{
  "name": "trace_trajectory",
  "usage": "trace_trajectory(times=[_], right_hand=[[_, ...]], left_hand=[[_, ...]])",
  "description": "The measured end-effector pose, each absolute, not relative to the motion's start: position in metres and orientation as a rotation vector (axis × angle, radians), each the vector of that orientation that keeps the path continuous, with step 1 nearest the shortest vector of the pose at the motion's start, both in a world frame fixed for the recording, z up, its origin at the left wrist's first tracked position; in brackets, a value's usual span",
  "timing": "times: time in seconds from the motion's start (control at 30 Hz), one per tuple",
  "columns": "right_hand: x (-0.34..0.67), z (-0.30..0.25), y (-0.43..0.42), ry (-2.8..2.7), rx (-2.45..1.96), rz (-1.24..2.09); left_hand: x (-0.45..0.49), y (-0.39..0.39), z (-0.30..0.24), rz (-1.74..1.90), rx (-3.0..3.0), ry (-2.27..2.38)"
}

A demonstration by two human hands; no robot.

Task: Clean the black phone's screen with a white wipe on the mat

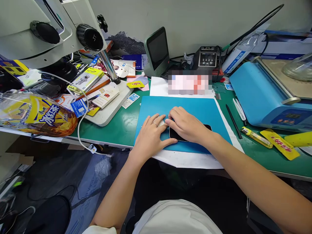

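Note:
A smartphone (186, 136) with a dark screen and a light frame lies flat on a blue mat (156, 104). My left hand (152, 133) rests at its left end, fingers stretched out and the thumb at the phone's near left corner. Something small and white (162, 123) shows by the left fingers; I cannot tell what it is. Over the phone lies my right hand (184, 122), its fingers bent together near the phone's far left corner. Whatever its fingertips pinch, if anything, is hidden beneath them.
At the left, a microscope (70, 32) overhangs its cluttered base (110, 112), beside a large tea bottle (41, 113). A blue machine (258, 94) stands right, near a black pen (234, 122) and yellow packets (280, 143). A small-screened device (157, 48) stands behind. A white cable (79, 130) hangs over the edge.

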State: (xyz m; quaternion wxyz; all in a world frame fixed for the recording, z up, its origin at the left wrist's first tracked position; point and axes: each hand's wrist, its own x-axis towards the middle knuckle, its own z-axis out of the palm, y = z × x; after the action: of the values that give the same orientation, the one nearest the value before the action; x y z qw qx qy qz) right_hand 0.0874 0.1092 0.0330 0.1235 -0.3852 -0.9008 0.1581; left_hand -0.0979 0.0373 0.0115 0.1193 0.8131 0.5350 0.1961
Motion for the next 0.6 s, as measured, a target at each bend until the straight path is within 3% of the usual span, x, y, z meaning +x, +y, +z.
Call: trace_trajectory(times=[0.6], right_hand=[[0.0886,0.0289,0.1090,-2.540,-1.097,0.554]], left_hand=[[-0.0993,0.0384,0.0088,0.608,2.384,1.543]])
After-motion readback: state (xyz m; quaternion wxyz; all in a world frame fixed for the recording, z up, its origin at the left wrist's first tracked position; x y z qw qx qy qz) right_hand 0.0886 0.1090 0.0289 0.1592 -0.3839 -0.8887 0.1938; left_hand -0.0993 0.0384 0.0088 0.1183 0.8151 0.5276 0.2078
